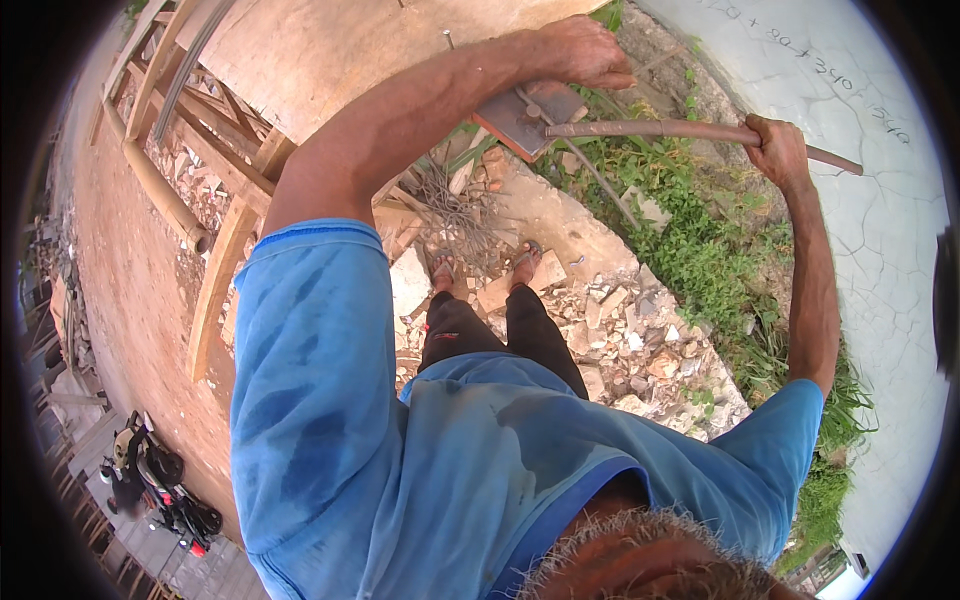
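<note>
My right hand [778,152] is closed round a long brown, rusty-looking metal bar [650,129]. One end of the bar pokes out past my hand toward the wall; the other reaches a dark block with a reddish edge [508,128]. Stretched across the top, my left arm ends in a closed left hand [590,52] just above that block. Whatever its fingers hold is hidden. From the block a thin metal rod [600,185] slants down over the plants.
A broad wooden board [300,65] lies ahead, beside a timber frame [225,270]. Broken rubble [625,335] surrounds my sandalled feet. Green weeds [700,260] border a cracked pale wall [880,230] on the right. A motorcycle [165,485] stands far left.
</note>
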